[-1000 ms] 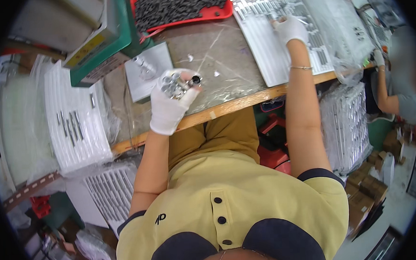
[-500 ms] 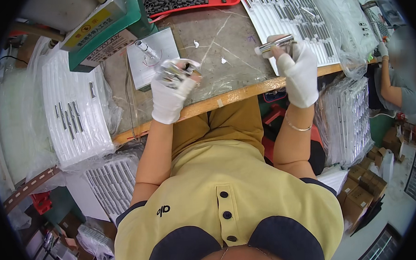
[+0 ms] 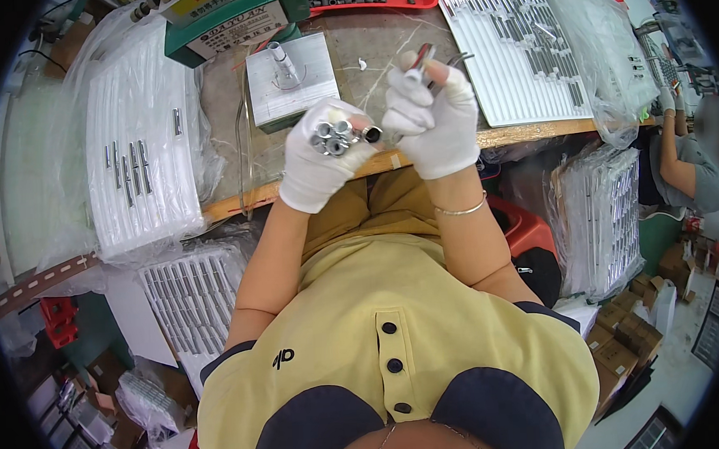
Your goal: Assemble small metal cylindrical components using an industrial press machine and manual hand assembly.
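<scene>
My left hand, in a white glove with bare fingertips, is closed around a bundle of several short shiny metal tubes. Their open ends face up, and one by the fingertips has a dark inside. Close beside it on the right, my gloved right hand pinches a slim shiny metal piece, probably one such tube; motion blurs its outline. Beyond my left hand a metal block on the bench carries an upright silver post.
A green machine stands at the far left of the bench. Behind is a red tray of small black sleeves. White ridged trays with metal tubes lie left and right. A person works at the far right.
My right hand has come left, close to my left hand. My left hand has turned so the tube ends now face up. The whole view has shifted slightly.
</scene>
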{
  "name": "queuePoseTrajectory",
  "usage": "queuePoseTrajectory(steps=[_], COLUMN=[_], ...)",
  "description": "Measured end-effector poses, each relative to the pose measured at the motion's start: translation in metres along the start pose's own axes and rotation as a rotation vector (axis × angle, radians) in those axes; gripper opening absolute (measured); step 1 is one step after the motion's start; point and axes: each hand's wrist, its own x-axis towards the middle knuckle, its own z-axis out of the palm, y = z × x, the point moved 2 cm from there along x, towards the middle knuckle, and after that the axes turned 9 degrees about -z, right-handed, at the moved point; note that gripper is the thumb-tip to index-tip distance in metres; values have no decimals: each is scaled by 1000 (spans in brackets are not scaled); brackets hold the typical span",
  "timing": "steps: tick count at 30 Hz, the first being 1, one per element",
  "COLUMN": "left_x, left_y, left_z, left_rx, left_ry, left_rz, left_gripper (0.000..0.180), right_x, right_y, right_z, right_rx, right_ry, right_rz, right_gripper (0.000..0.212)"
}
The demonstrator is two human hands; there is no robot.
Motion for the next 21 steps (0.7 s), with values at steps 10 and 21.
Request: queuePoseTrajectory(steps=[10, 21], left_x=[-7, -13], left_y=[-5, -13], left_z=[-18, -22], left_rx=[-36, 91], left_ry=[38, 164], left_rz=[-104, -122], left_gripper=[23, 28], right_x=[-39, -21], right_y=[2, 26], right_z=[51, 38], right_rx=[-1522, -2234], right_ry=[196, -292], right_rz=[-497, -564], right_gripper=[10, 23])
